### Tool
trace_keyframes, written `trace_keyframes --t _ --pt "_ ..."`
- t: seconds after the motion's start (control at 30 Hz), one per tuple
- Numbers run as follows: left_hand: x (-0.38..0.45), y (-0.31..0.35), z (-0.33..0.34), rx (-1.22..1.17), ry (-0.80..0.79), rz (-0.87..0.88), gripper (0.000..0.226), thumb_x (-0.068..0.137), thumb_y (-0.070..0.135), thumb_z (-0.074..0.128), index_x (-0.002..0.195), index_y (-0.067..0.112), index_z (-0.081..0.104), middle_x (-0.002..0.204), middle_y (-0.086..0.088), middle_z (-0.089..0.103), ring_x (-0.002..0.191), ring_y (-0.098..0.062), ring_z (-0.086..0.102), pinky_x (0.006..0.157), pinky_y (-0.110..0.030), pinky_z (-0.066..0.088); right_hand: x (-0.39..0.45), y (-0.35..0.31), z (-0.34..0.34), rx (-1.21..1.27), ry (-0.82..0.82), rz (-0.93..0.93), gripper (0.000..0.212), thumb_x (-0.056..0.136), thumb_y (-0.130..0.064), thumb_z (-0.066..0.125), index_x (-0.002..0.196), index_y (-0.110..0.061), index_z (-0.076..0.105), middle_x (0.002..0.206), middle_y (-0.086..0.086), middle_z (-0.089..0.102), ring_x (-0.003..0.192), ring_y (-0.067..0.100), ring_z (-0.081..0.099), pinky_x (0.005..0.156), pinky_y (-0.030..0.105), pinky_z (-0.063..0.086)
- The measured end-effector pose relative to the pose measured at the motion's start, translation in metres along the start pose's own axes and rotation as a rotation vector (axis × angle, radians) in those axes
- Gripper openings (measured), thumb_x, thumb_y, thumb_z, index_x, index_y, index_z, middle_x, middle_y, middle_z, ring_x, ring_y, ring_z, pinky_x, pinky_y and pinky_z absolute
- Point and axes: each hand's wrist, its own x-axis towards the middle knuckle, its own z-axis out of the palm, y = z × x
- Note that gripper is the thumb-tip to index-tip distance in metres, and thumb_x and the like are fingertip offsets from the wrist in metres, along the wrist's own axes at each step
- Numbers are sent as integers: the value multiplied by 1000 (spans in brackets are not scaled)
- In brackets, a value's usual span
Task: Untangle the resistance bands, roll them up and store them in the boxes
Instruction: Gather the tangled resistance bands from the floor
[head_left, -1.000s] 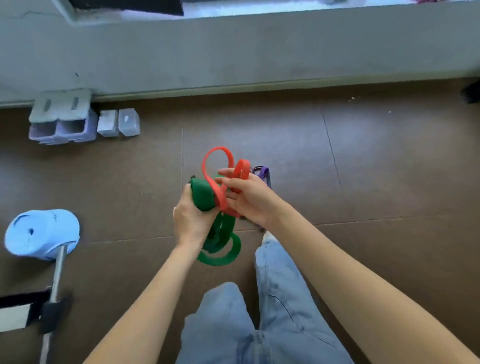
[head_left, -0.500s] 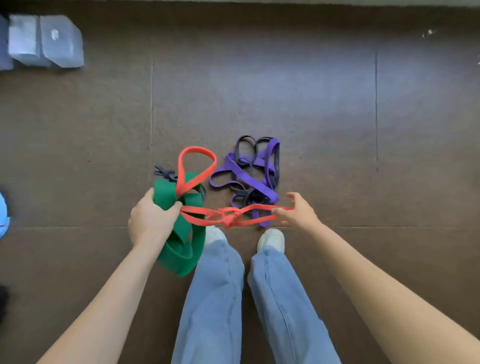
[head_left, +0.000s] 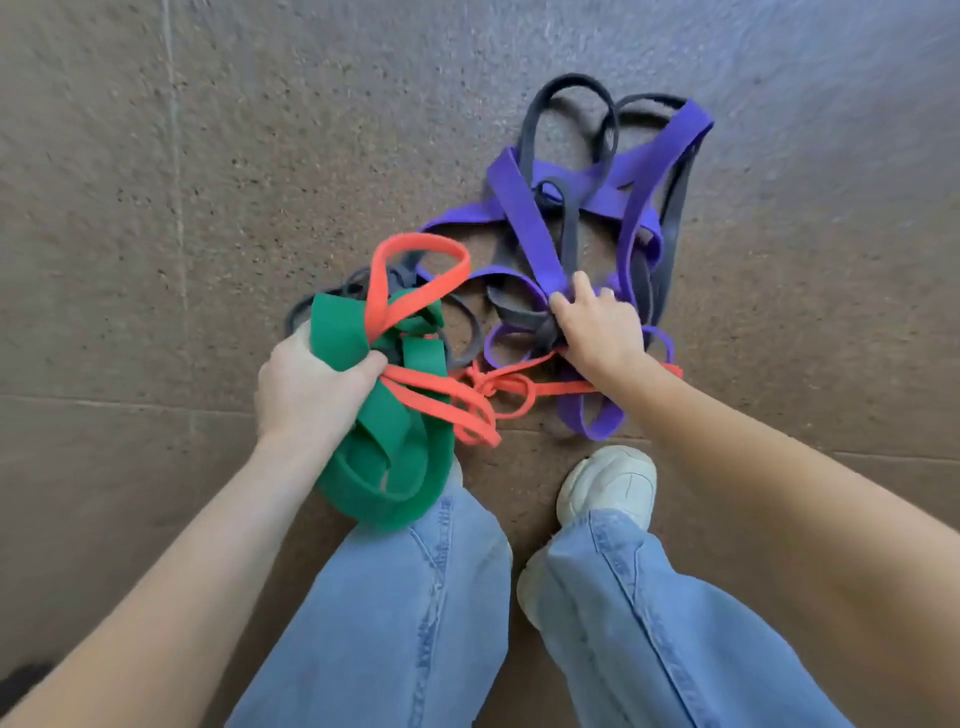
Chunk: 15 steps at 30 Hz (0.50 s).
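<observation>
My left hand (head_left: 306, 389) grips a bunched wide green band (head_left: 387, 467) together with a thin red band (head_left: 415, 244). One red loop sticks up above my fist. The rest of the red band runs right in a loose knot and passes under my right wrist. My right hand (head_left: 602, 332) is down on the floor tangle, its fingers curled into the purple band (head_left: 524, 218) and the dark grey band (head_left: 535, 119) where they cross. More grey loops lie behind the green band. No box is in view.
Everything lies on a brown speckled floor (head_left: 156, 208) with tile seams at the left and across the middle. My legs in blue jeans (head_left: 405, 597) and a white shoe (head_left: 608, 483) stand just below the bands.
The view has dropped and closed in on the floor. My right hand has left the stretched red band and gone forward onto the purple and grey tangle. My left hand keeps its hold.
</observation>
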Motion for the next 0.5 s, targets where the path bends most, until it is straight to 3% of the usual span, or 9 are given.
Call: trace_keyframes --t 0.07,0.17,0.37,0.5 --pt "-21 4 -19 -65 6 -88 21 68 30 74 84 26 61 97 -9 71 97 -30 63 87 -40 50 -27 2 -31 168 -33 -3 30 82 -23 60 109 -13 53 115 13 56 100 38 58 70 40 43" --pt "-75 32 -87 -106 25 -150 23 71 28 74 91 21 64 98 -10 71 97 -32 63 82 -35 47 -95 -10 -137 431 3 -10 29 72 -28 68 87 -14 47 97 12 64 94 37 59 65 37 38" --pt "-206 83 -310 -316 140 -237 19 71 25 75 86 22 64 94 -8 71 94 -29 65 82 -36 50 -262 -62 -413 840 153 -55 38 67 -30 71 89 -20 40 84 6 66 82 33 60 69 40 47" --pt "-278 87 -448 -458 252 -232 15 71 23 78 71 20 63 78 -1 68 88 -28 66 77 -33 50 -354 -103 -533 891 174 -229 27 67 -24 71 83 -18 50 76 -2 64 73 23 59 69 37 49"
